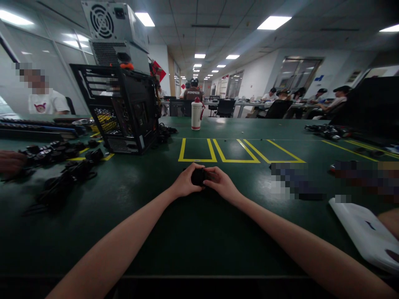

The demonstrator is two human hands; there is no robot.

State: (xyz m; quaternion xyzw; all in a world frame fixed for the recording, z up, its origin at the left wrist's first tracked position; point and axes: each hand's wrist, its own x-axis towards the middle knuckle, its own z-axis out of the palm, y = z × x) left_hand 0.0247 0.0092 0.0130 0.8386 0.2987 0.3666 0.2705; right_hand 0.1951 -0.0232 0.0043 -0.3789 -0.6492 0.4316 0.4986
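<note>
My left hand curves around a small black object, its thumb below and fingers above. From the other side, my right hand pinches the same object between thumb and fingers. It looks dark and compact, and its exact kind cannot be made out. Both hands are held low over the green tabletop, just in front of yellow tape outlines. Whether the object touches the table is unclear.
Left stand a black computer case topped by metal power supplies, and black cable bundles. Another person's hand is at the left edge. A white bottle stands behind the tape; a white device is at right.
</note>
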